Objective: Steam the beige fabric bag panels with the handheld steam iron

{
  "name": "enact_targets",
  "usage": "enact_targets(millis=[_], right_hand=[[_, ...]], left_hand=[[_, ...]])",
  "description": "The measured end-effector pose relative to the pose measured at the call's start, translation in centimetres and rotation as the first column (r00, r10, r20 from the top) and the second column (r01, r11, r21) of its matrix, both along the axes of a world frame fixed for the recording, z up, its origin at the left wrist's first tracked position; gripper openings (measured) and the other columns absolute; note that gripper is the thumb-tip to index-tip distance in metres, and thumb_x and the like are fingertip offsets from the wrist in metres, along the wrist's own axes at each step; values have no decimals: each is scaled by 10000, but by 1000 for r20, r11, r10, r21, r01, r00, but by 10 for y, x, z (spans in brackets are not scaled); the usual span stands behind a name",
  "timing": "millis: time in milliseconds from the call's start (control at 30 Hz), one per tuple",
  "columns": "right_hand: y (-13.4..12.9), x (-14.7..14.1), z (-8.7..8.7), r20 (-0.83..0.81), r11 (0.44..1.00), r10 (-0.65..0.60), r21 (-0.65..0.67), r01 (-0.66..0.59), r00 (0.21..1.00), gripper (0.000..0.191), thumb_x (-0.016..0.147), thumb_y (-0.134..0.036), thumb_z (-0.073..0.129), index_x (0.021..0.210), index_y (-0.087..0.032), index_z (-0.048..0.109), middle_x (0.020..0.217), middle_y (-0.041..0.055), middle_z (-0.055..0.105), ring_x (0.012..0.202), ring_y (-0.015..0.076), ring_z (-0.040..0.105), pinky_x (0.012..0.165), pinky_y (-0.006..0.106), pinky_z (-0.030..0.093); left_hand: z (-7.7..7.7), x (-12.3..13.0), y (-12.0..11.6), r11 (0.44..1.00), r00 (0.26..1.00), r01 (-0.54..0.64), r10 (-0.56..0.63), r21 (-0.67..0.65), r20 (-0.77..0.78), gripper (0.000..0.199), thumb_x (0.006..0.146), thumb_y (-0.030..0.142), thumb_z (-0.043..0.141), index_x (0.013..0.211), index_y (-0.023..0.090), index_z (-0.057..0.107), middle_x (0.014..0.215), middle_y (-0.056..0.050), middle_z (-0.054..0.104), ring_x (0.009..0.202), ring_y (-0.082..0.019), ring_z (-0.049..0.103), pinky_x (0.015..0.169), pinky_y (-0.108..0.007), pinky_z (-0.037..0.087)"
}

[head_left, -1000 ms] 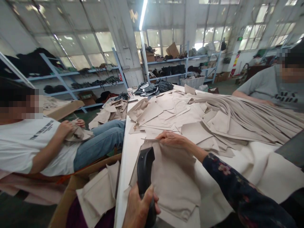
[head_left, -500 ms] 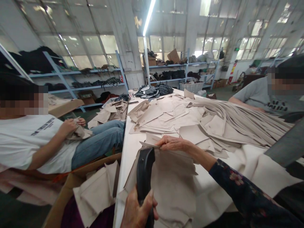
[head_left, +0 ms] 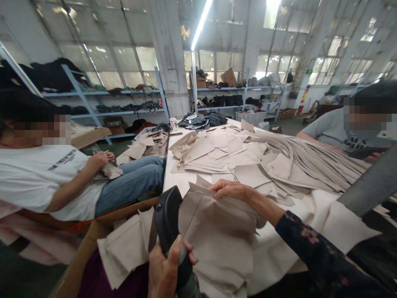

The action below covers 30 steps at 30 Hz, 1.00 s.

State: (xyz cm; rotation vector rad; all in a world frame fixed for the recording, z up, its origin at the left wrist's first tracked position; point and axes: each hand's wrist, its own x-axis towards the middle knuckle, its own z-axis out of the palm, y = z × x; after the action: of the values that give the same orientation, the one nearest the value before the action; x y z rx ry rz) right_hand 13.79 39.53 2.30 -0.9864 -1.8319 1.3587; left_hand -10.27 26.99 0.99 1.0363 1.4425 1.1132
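Photographed at a crowded white desk [head_left: 173, 180] in a high-walled workshop, clasping a black curved tool [head_left: 169, 213] in the tight grip of the left hand [head_left: 166, 267], and pinching the upper edge of a limp beige panel [head_left: 217, 236] in the grip of the right hand [head_left: 231, 191], above the near end of the desk. Just beside the panel's left edge with the head of the tool; impossible to tell from this angle whether touching. Strewn farther along the desk with overlapping beige pieces [head_left: 217, 151], fanned across on the right with long beige strips [head_left: 313, 155], and topped at the far end with dark bundles [head_left: 201, 120]. Draped nearer, at the right, with white material [head_left: 328, 219], beside a slanting grey metal post [head_left: 369, 182]. Alongside, at left, a cardboard box [head_left: 79, 256] of beige cut-outs [head_left: 127, 250] and purple cloth [head_left: 97, 269]. Flanked by a seated co-worker in a white T-shirt [head_left: 27, 178] and jeans, and across the desk by another in a grey T-shirt [head_left: 331, 126]. Lit from behind by tall windows [head_left: 147, 66] and a tube lamp [head_left: 201, 25], over blue-framed shelves [head_left: 161, 93] laden with dark goods.
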Motion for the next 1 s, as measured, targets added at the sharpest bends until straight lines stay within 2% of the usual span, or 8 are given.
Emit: enact_targets(millis=[100, 233, 500, 633, 733, 800, 900, 1000], right_hand=[[0, -8, 9, -14, 980, 155, -122, -155, 988, 231, 732, -184, 588, 902, -160, 742, 814, 40, 670, 671, 152, 581, 599, 223, 465], [-5, -14, 21, 7, 968, 211, -137, -208, 977, 246, 743, -153, 551, 910, -150, 732, 714, 5, 617, 572, 98, 504, 540, 180, 412], [-15, -7, 12, 62, 956, 283, -102, -276, 957, 383, 734, -178, 563, 1093, -176, 697, 898, 14, 683, 725, 142, 579, 654, 213, 460], [-20, 1, 3, 79, 989, 148, -6, -148, 986, 362, 735, -172, 586, 1074, -202, 708, 1066, 18, 685, 942, 183, 592, 834, 254, 461], [-24, 3, -1, 40, 996, 21, 90, -24, 999, 373, 760, -153, 572, 1100, -235, 699, 1207, 12, 633, 1105, 185, 538, 930, 251, 413], [-25, -2, 0, 32, 995, 55, 84, -58, 998, 404, 760, -138, 562, 1133, -233, 687, 1126, 14, 664, 1012, 177, 581, 844, 237, 449], [-25, -12, 5, 51, 978, 208, 22, -209, 977, 477, 745, -134, 565, 1206, -226, 644, 872, -22, 689, 731, 137, 591, 644, 207, 449], [-30, -16, 9, 43, 972, 233, 26, -234, 972, 456, 738, -149, 570, 1177, -236, 660, 841, -40, 682, 690, 123, 574, 637, 201, 438]], left_hand=[[0, -7, -5, 1000, 1000, 4, -4, 2, 19, 407, 695, 560, 608, 655, 155, 590, 451, -45, 620, 357, -120, 502, 353, -186, 372], [4, -2, -13, 995, 994, 88, -90, 36, 65, 400, 698, 553, 612, 637, 158, 584, 421, -44, 603, 364, -127, 533, 379, -187, 399], [7, 10, -9, 977, 968, 193, -204, 86, 144, 436, 741, 571, 576, 645, 146, 588, 423, -47, 598, 377, -138, 552, 378, -195, 398], [7, 2, -6, 980, 978, 165, -178, 112, 113, 385, 729, 529, 609, 704, 145, 598, 465, -36, 622, 397, -149, 566, 369, -201, 389], [7, -2, -16, 987, 984, 135, -144, 86, 103, 402, 710, 543, 618, 725, 142, 612, 458, -39, 621, 391, -154, 561, 370, -210, 403], [7, 0, -26, 987, 983, 146, -152, 67, 101, 402, 700, 550, 622, 706, 149, 604, 439, -39, 610, 377, -148, 550, 371, -207, 405], [7, 5, -34, 984, 980, 172, -176, 46, 93, 383, 714, 535, 611, 659, 157, 579, 426, -38, 596, 361, -134, 532, 365, -197, 398], [7, 8, -32, 978, 977, 199, -203, 63, 65, 361, 735, 509, 591, 656, 157, 573, 445, -41, 607, 354, -123, 513, 355, -193, 394]])
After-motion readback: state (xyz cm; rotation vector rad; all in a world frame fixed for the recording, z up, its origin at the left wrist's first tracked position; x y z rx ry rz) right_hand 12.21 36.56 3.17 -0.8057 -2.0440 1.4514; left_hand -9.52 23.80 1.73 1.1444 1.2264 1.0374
